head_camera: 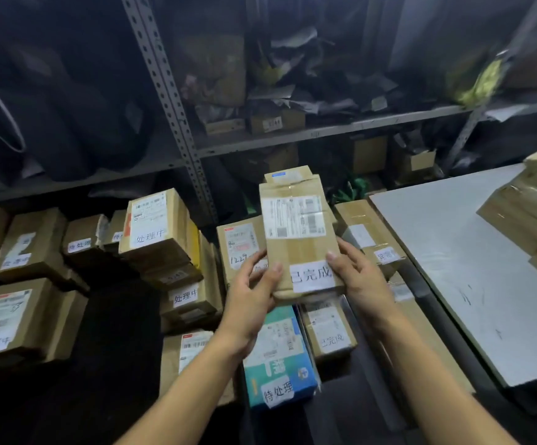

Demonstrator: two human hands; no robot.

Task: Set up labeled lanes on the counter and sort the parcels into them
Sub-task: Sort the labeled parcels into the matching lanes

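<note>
Both hands, left hand (254,284) and right hand (361,277), grasp the brown parcel (299,239) with curled fingers; stacked boxes (328,329) beneath the fingers could topple if it lands carelessly.

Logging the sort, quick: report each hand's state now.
Left hand: gripping the held parcel's left edge.
Right hand: gripping the same parcel's right edge.

The cardboard box (296,239) is brown, with a white printed shipping label (292,216) and a white slip (312,276) handwritten in black. Below it lies a blue and pale green packet (276,358) with its own white slip. The board (472,261) at the right is light grey with dark scuffs, and the shelf frame (177,104) is grey metal dotted with holes.
</note>
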